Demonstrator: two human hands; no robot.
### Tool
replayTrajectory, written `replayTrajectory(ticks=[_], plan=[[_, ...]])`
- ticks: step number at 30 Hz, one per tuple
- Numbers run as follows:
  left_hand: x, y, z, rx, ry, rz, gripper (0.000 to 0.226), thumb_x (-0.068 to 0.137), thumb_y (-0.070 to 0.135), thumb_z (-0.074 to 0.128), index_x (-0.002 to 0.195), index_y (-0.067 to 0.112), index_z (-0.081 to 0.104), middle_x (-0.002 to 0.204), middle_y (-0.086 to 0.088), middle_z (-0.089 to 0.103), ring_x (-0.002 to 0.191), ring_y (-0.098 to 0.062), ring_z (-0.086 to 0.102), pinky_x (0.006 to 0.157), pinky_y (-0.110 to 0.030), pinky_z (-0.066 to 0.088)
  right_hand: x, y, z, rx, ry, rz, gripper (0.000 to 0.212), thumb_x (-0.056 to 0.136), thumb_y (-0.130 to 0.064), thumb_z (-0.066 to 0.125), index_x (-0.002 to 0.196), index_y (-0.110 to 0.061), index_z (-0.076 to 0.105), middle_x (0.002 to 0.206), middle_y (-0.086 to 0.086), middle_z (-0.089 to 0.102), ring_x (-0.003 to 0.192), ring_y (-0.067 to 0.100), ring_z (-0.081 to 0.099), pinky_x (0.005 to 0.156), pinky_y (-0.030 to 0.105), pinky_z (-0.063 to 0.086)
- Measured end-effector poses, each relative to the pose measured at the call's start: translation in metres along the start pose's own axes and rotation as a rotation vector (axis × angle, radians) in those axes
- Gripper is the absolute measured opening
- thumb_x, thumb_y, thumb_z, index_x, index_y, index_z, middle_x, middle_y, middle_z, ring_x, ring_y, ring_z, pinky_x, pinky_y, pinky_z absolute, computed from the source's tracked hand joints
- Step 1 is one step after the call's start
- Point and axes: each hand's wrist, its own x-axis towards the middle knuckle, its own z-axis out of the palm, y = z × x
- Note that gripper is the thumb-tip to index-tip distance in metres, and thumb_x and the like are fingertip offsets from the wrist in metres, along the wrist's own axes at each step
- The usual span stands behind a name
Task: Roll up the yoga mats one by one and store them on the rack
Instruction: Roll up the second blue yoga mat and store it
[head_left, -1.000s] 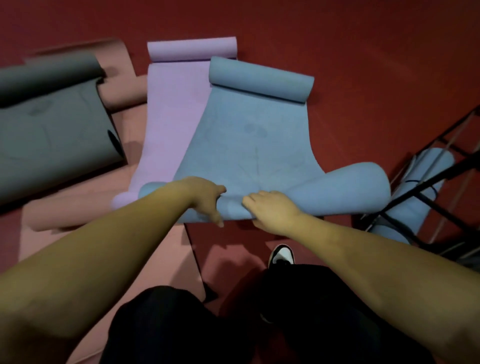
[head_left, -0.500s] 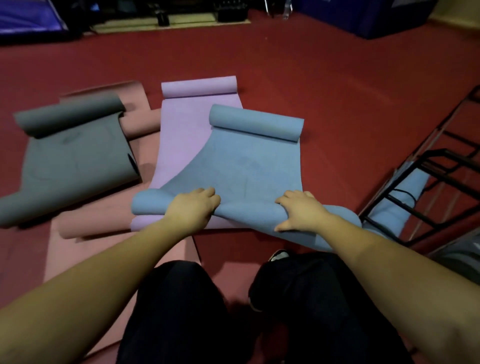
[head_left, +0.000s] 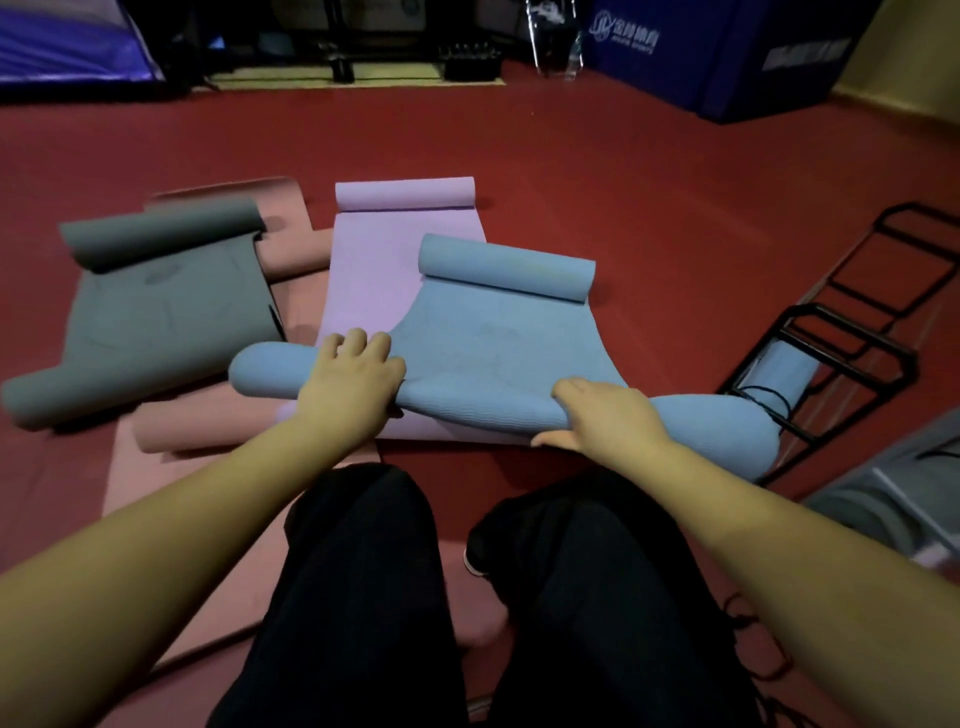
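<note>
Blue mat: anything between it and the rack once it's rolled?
Nothing visible on the floor. The blue mat, under the left hand and right hand, already has its right end beside the black rack. One rolled blue mat sits in the rack; the other bars look free.

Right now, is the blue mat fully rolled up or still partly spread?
Partly spread. The blue mat lies flat in its middle, with a curl at each end; both hands are on the near roll.

Rack (head_left: 852, 332) cut by right edge
</note>
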Motion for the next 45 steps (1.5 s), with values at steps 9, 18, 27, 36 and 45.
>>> replayTrajectory(ticks=[9, 18, 27, 36, 45], plan=[[-0.031, -0.006, -0.006, -0.010, 0.095, 0.139, 0.071, 0.068, 0.076, 0.047, 0.059, 0.006, 0.058, 0.064, -0.010, 0.049, 0.060, -0.029, 0.052, 0.054, -0.034, 0.038, -0.023, -0.012, -0.003, -0.019, 0.221, -0.171, 0.058, 0.072, -0.072, 0.055, 0.067, -0.014, 0.053, 0.066, 0.003, 0.054, 0.062, 0.029, 0.055, 0.050, 0.030, 0.027], [-0.045, 0.011, -0.001, -0.255, -0.210, -0.127, 0.053, 0.100, 0.060, 0.024, 0.102, 0.019, 0.058, 0.109, -0.008, 0.067, 0.104, -0.031, 0.062, 0.071, -0.036, 0.038, -0.022, -0.009, -0.016, 0.084, -0.013, -0.090, 0.049, 0.092, -0.067, 0.038, 0.100, -0.019, 0.048, 0.105, 0.001, 0.058, 0.094, 0.030, 0.058, 0.065, 0.037, 0.034], [-0.055, 0.049, 0.031, -0.081, -0.555, -0.021, 0.048, 0.106, 0.049, 0.023, 0.139, 0.025, 0.048, 0.129, -0.013, 0.057, 0.121, -0.034, 0.051, 0.097, -0.039, 0.037, -0.053, -0.023, 0.053, 0.390, -0.473, 0.085, 0.047, 0.097, -0.062, 0.036, 0.076, -0.023, 0.049, 0.099, 0.009, 0.065, 0.096, 0.028, 0.059, 0.081, 0.035, 0.044], [-0.063, 0.038, 0.038, -0.443, -0.601, -0.272, 0.041, 0.101, 0.054, 0.035, 0.078, 0.021, 0.047, 0.101, -0.012, 0.064, 0.094, -0.032, 0.056, 0.077, -0.036, 0.040, -0.053, -0.031, 0.069, 0.486, -0.470, 0.145, 0.055, 0.101, -0.058, 0.028, 0.115, -0.021, 0.066, 0.122, 0.008, 0.065, 0.113, 0.028, 0.057, 0.095, 0.036, 0.044], [-0.035, 0.041, 0.050, -0.312, -0.717, -0.308, 0.033, 0.095, 0.039, 0.048, 0.107, 0.017, 0.069, 0.111, -0.007, 0.063, 0.104, -0.028, 0.060, 0.075, -0.031, 0.042, -0.031, -0.029, 0.065, 0.535, -0.588, 0.145, 0.050, 0.103, -0.053, 0.033, 0.123, -0.020, 0.065, 0.133, 0.009, 0.060, 0.120, 0.027, 0.053, 0.097, 0.030, 0.038]])
